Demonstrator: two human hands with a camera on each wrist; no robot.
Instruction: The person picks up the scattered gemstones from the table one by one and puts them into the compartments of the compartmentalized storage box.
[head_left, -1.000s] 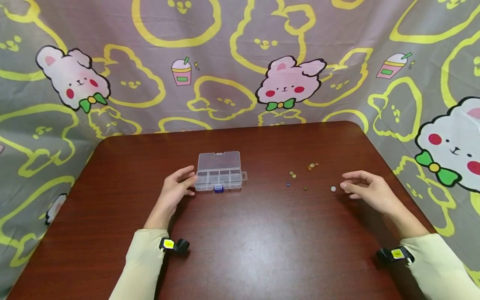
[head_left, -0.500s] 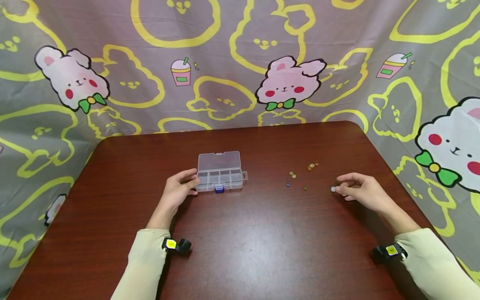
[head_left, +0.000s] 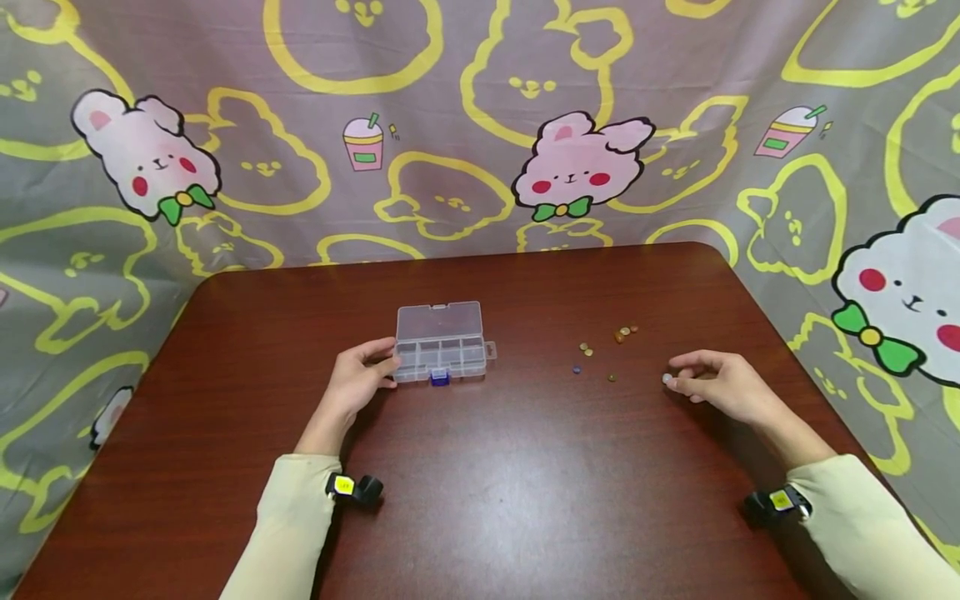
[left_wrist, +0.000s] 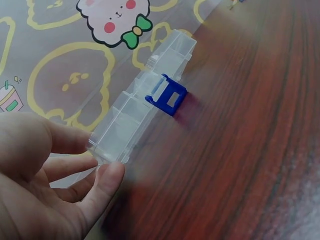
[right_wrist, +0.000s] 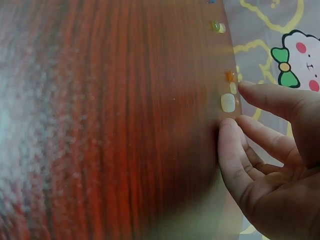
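Note:
A clear plastic compartment box with a blue latch stands on the table, its lid raised. My left hand grips the box's left end between thumb and fingers. To the right, a small whitish bead-like stone lies on the table. My right hand is right beside it, thumb tip at its near edge and fingers relaxed. In the right wrist view a gap shows between the stone and the fingertips, and nothing is pinched. The compartments that show look empty.
Several small stones lie between box and right hand: a blue one, a dark green one, a yellowish pair and an amber group. A patterned curtain hangs behind the brown table.
My right hand has moved left to the whitish stone, which stays in place. My left hand has closed a little further onto the box's left end.

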